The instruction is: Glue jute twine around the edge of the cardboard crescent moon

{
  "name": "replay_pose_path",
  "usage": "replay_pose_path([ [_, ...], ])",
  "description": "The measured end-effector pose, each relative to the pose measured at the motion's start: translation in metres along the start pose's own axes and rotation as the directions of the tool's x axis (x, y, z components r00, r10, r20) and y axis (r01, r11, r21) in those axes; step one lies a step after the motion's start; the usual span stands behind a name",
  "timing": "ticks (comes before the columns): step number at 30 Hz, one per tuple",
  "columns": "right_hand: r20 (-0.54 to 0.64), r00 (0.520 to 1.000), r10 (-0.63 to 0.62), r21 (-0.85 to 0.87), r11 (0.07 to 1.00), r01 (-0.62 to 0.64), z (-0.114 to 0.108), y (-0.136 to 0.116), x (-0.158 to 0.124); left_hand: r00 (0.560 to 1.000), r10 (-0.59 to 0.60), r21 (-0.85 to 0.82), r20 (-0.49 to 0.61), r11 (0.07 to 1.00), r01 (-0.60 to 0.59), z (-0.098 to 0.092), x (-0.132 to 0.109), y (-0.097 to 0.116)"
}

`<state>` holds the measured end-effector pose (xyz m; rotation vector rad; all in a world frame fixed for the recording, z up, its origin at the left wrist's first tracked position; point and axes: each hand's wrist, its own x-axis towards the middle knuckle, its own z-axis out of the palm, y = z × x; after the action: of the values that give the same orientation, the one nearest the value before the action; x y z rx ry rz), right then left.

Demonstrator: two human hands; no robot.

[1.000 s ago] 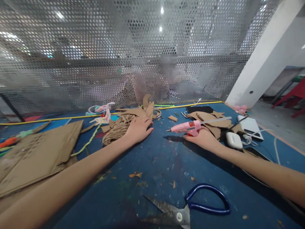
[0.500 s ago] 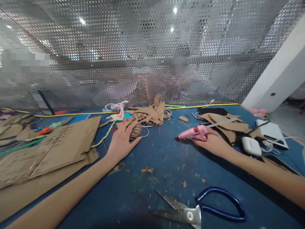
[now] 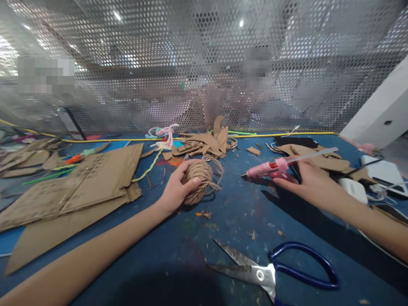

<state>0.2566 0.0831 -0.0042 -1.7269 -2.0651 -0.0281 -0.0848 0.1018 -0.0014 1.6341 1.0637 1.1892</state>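
The left hand (image 3: pixel 176 190) has its fingers clamped on the round brown twine ball (image 3: pixel 204 173) inward of the blue counter's (image 3: pixel 229 214) far edge, the right hand (image 3: pixel 314 179) has fingers apart beside the pink plastic glue gun (image 3: pixel 264 169), and tan cardboard pieces (image 3: pixel 204 144) appear already cut, the twine mostly not yet unwound.

A free lane awaits you mid-surface (image 3: pixel 232 208), between the twine ball (image 3: pixel 205 173) and pink glue gun (image 3: pixel 266 168); scissors (image 3: pixel 260 274) bar the near side, cardboard sheets (image 3: pixel 92 180) the left, cardboard scraps (image 3: pixel 204 145) the far edge.
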Motion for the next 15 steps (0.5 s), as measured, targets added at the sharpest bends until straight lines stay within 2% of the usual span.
replay_pose_path([
  [2, 0.035, 0.999, -0.007, -0.187, 0.982, 0.014, -0.012, -0.002, -0.012, 0.993, -0.106, -0.264, 0.046, 0.958, 0.115, 0.005, 0.000, -0.002],
  [4, 0.075, 0.997, -0.005, -0.392, 0.919, 0.034, -0.023, -0.005, -0.029, 0.972, -0.224, -0.434, 0.074, 0.870, 0.234, 0.007, 0.001, -0.004],
  [6, 0.146, 0.988, -0.057, -0.404, 0.908, 0.112, -0.030, -0.013, -0.045, 0.919, -0.386, -0.553, 0.083, 0.750, 0.365, 0.006, 0.003, -0.002],
  [8, 0.188, 0.974, -0.128, -0.222, 0.960, 0.170, -0.034, -0.025, -0.057, 0.839, -0.531, -0.640, 0.115, 0.607, 0.471, 0.005, 0.005, 0.002],
  [10, 0.276, 0.945, -0.176, 0.023, 0.984, 0.177, -0.034, -0.042, -0.061, 0.789, -0.588, -0.680, 0.179, 0.505, 0.531, 0.002, 0.006, 0.007],
  [12, 0.421, 0.885, -0.198, 0.225, 0.968, 0.109, -0.030, -0.062, -0.059, 0.789, -0.557, -0.698, 0.260, 0.456, 0.552, 0.000, 0.007, 0.010],
  [15, 0.558, 0.811, -0.174, 0.450, 0.885, -0.120, -0.013, -0.091, -0.047, 0.789, -0.447, -0.689, 0.422, 0.407, 0.599, -0.005, 0.006, 0.009],
])
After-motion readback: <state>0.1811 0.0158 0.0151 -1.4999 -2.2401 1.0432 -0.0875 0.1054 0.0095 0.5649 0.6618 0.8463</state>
